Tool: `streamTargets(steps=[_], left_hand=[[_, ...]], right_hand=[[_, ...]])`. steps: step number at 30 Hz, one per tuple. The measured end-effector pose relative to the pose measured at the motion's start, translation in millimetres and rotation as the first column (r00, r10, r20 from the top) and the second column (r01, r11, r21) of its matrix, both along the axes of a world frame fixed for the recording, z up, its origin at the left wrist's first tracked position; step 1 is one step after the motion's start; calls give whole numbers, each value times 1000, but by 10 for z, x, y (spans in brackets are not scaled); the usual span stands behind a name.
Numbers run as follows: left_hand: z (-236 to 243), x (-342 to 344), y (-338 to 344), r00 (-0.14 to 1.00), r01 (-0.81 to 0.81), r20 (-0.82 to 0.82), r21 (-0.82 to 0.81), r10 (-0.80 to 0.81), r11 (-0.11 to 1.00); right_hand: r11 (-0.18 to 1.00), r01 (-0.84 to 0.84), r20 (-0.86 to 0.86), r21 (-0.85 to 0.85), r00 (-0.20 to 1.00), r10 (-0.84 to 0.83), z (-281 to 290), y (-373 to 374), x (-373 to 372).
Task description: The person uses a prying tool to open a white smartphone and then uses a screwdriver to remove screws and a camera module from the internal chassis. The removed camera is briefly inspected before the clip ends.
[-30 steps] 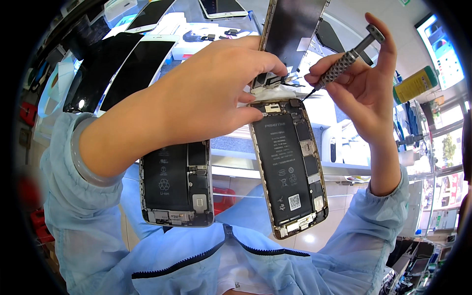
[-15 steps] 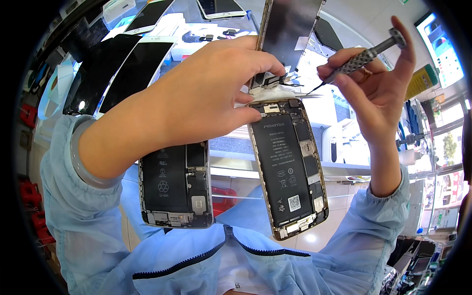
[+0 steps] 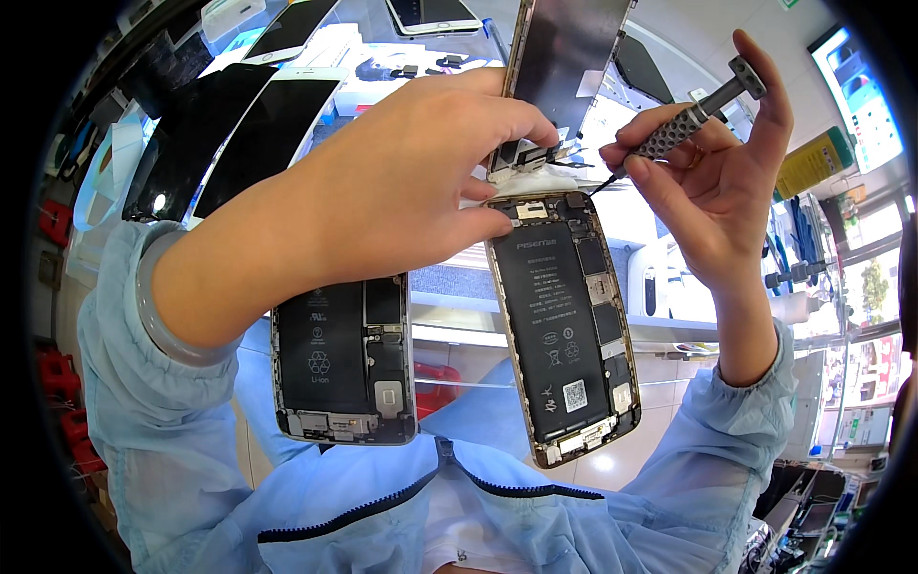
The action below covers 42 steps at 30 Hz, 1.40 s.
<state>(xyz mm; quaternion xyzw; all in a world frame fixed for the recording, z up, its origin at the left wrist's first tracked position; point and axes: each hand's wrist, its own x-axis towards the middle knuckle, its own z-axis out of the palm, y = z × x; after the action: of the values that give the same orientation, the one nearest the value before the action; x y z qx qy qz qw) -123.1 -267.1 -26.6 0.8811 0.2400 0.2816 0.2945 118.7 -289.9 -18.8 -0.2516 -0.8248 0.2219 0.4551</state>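
An opened phone body (image 3: pixel 559 325) with a black battery lies tilted at centre right, its inner parts bare. Its display panel (image 3: pixel 564 67) stands up beyond the top edge, back side facing me, with flex cables near the joint. My left hand (image 3: pixel 430 172) pinches around that joint: the thumb presses the body's upper left edge, while the index finger rests at the panel's base. Between thumb and fingers of my right hand (image 3: pixel 703 177) is a grey knurled precision screwdriver (image 3: pixel 674 131), little finger on its end cap. The thin tip points at the body's upper right corner; contact cannot be made out.
A second opened phone (image 3: pixel 330 373) lies left of the first, partly under my left forearm. Several display panels (image 3: pixel 263 143) and phones lie at the far left. A dark phone (image 3: pixel 643 69) lies behind the screwdriver, and a yellow-green bottle (image 3: pixel 813 165) stands at right.
My right hand has shifted left and slightly down, bringing the screwdriver tip closer to the phone's upper right corner. The left hand keeps its hold almost unchanged.
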Motion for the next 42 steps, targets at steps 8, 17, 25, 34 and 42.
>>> streamTargets(steps=[8, 17, 25, 34, 42], left_hand=[[-11, -2, 12, 1000, 11, 3, 25, -11, 1000], [-10, -6, 3, 1000, -5, -25, 43, 6, 999], [-10, -4, 11, 1000, 8, -12, 32, -8, 999], [-7, 0, 7, 1000, 9, -12, 40, -8, 999], [-5, 0, -1, 1000, 3, -8, 22, -3, 1000]], right_hand=[[995, 99, 5, 20, 995, -99, -7, -26, -25], [991, 130, 29, 38, 991, -132, 44, -46, -65], [994, 64, 51, 85, 996, -69, 18, 22, -5], [990, 127, 28, 56, 991, -129, 14, 34, 55], [998, 28, 68, 65, 997, -33, -3, 57, 62]])
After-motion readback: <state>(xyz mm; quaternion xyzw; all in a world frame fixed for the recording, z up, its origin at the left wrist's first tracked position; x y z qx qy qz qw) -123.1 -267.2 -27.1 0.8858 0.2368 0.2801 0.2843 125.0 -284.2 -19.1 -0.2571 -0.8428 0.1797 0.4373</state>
